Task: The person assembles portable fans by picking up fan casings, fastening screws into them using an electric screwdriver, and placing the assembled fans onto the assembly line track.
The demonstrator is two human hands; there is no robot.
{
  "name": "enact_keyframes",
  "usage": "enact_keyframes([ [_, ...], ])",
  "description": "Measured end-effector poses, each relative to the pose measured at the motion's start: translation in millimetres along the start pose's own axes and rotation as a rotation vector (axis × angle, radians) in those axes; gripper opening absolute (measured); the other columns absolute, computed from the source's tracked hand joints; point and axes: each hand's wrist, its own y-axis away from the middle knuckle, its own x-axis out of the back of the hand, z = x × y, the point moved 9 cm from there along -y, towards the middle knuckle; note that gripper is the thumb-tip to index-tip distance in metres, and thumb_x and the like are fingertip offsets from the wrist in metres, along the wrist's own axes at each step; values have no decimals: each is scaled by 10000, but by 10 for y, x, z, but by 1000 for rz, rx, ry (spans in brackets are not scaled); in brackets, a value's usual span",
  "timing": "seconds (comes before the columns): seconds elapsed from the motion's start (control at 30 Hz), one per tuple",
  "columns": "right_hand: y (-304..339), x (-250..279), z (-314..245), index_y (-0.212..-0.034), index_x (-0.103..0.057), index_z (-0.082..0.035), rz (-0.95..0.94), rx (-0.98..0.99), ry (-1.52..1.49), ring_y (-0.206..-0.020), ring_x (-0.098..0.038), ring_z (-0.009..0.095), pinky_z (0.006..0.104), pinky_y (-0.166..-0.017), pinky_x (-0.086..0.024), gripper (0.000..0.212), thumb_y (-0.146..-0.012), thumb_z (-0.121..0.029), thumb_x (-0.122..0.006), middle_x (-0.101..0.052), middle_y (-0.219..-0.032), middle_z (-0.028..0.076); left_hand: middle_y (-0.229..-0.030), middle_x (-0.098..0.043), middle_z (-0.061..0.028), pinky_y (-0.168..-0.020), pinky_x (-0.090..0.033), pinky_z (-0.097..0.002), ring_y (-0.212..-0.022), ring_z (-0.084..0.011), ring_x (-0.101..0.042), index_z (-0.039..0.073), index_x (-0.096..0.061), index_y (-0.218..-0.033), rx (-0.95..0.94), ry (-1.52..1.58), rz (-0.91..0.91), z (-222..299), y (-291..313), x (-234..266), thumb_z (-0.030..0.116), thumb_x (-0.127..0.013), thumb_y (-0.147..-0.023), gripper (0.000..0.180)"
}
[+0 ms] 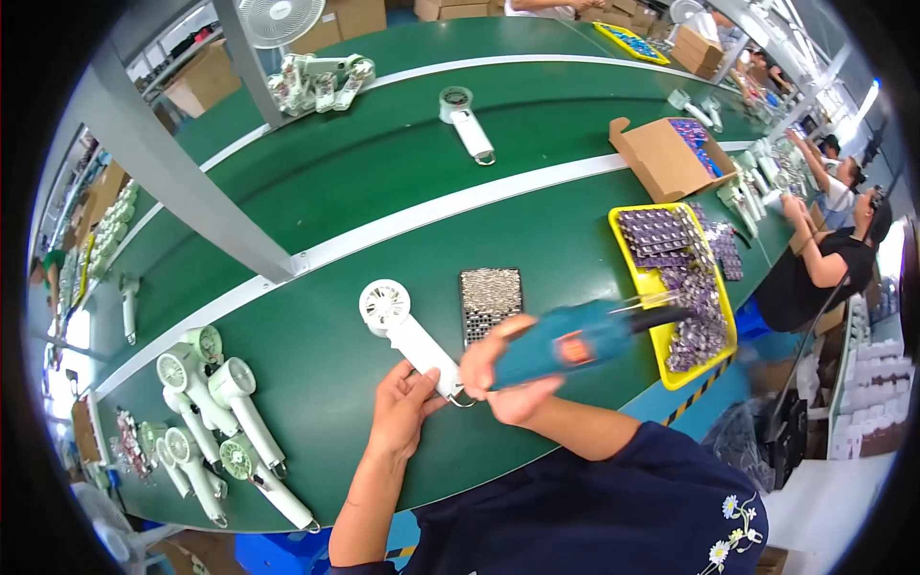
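Handheld fan [415, 340], white, beside black grid tray [491, 318] on bench [316, 383]. Left hand [401, 407]: fingers clamped on fan's near end. Right hand [508, 379]: fingers wrapped round teal power driver [561, 347], blurred.

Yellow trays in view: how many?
2 clearly: the near tray, at right by the teal driver; the far tray, upper right. A yellow edge at far left may be a third; others may be hidden.
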Motion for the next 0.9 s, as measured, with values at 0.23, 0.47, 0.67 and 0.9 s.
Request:
enact_keyframes([
  [0.23,-402,523,-1075,-1244,-384,-152,246,399,-207,-411,-413,141,272,-338,-357,684,-893,-738,-349,-455,-655,26,-1160,-621,-144,-905,-528,-420,-1058,-252,-621,-36,-501,-1225,-253,-129,63,1261,-1114,121,139,-523,-962,316],
  [0.47,-330,538,-865,-1216,-375,-117,174,326,-83,-370,-385,119,249,-317,-334,668,-921,-713,-309,-434,-627,15,-1020,-605,-110,-833,-517,-423,-918,-240,-617,-7,-513,-1189,-337,-143,80,2239,-2702,701,119,-489,-972,252],
  [0.67,-322,615,-771,-1205,-357,-117,271,184,-66,-417,-426,116,254,-354,-386,787,-834,-812,-340,-451,-642,20,-1011,-619,-127,-709,-541,-416,-871,-232,-643,-5,-509,-1167,-379,-528,309,2432,-2926,762,179,-552,-935,299],
  [0.9,-328,470,-623,-1233,-354,-104,221,118,-22,-414,-405,114,245,-354,-382,811,-834,-810,-345,-447,-644,16,-1046,-537,-160,-710,-566,-374,-904,-303,-614,60,-527,-1113,-657,-1540,1262,2501,-2351,486,148,-450,-956,196],
])
